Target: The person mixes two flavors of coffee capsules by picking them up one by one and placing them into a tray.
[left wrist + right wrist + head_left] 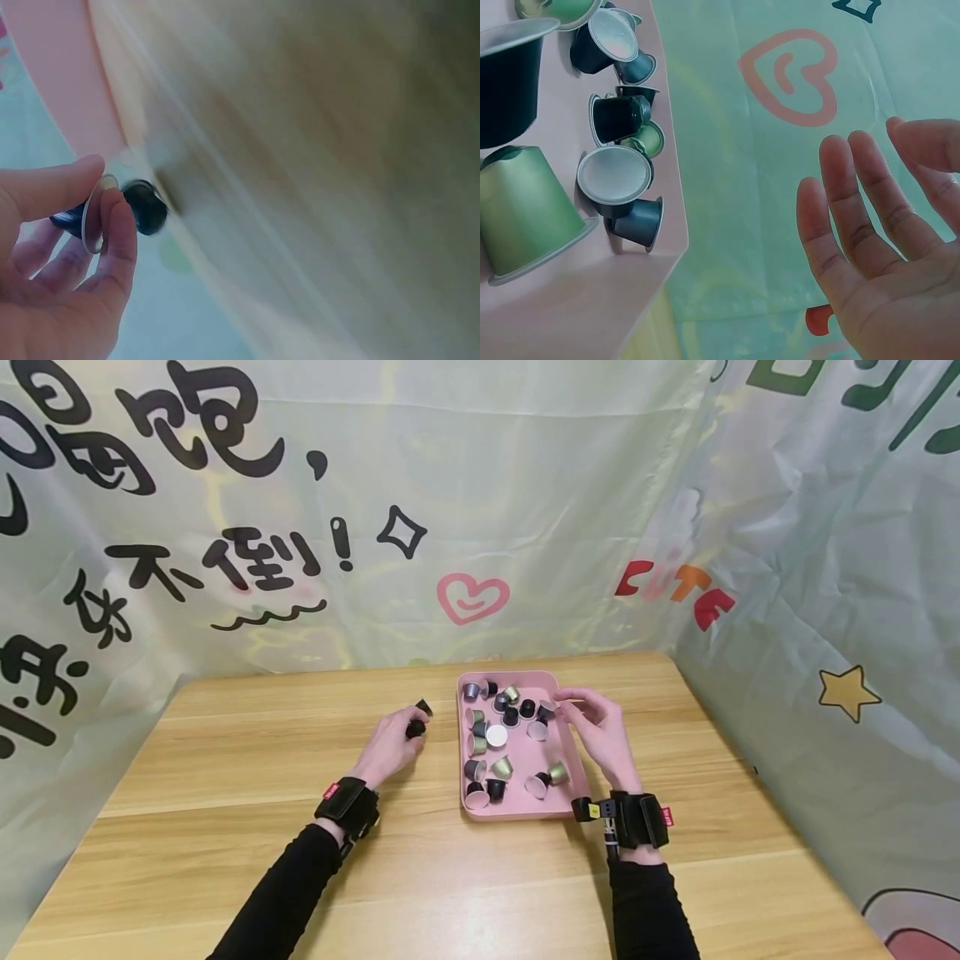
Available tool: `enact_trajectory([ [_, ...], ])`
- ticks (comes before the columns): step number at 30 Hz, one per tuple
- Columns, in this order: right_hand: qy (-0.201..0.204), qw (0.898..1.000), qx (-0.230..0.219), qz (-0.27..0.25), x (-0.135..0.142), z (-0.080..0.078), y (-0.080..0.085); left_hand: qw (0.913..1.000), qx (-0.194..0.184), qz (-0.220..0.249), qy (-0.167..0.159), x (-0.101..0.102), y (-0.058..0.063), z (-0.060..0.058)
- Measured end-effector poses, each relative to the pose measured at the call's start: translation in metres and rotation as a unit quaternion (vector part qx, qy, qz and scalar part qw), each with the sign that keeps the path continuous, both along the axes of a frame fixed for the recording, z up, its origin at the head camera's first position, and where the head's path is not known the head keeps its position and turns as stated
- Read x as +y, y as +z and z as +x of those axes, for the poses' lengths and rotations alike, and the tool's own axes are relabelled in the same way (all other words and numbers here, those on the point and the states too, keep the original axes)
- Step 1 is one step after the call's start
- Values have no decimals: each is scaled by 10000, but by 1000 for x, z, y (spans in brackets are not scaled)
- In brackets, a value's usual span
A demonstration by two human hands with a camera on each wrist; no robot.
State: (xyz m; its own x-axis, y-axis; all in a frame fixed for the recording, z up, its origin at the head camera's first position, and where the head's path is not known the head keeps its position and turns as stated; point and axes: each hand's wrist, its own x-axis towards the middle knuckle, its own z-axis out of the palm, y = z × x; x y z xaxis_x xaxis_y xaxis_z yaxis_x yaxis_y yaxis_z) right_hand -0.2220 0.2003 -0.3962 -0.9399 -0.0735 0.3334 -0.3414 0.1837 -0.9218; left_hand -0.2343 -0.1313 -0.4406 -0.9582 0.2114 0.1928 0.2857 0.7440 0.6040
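Observation:
My left hand [390, 745] is over the table just left of the pink tray [517, 815]. Its thumb and fingers pinch a black coffee capsule [91, 219] by its silvery rim. A second black capsule [146, 208] is close beside the fingertips; whether it is held or touches the table I cannot tell. My right hand [600, 735] is at the tray's right edge, its fingers [840, 202] loosely extended with nothing between them. Inside the tray lie several capsules, among them a pale green capsule [532, 214], a dark capsule [622, 116] and a white-topped capsule [497, 737].
The wooden table [247, 760] extends to both sides and in front of the tray. A printed cloth curtain [555, 527] hangs behind the table and along its right side. Capsules lie tipped at various angles, mostly along the tray's left side and far end.

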Motion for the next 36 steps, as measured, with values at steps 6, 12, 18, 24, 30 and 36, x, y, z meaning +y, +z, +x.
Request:
enact_trajectory([
  [6,2,10000,33,-10,0,0,0,9988,-186,444,38,11,8,6],
  [12,-21,10000,-4,25,0,0,-1,9965,-263,798,-31,25,14,11],
  [18,-39,10000,-30,33,0,-1,0,9940,-381,988,-262,40,20,16],
  [24,-54,10000,-47,36,0,-1,0,9869,-632,1351,-608,53,25,19],
  [30,-58,10000,-31,46,1,-1,0,9836,-901,1374,-746,63,24,17],
  [36,-53,10000,-31,65,1,0,-1,9836,-973,1240,-873,71,23,16],
])
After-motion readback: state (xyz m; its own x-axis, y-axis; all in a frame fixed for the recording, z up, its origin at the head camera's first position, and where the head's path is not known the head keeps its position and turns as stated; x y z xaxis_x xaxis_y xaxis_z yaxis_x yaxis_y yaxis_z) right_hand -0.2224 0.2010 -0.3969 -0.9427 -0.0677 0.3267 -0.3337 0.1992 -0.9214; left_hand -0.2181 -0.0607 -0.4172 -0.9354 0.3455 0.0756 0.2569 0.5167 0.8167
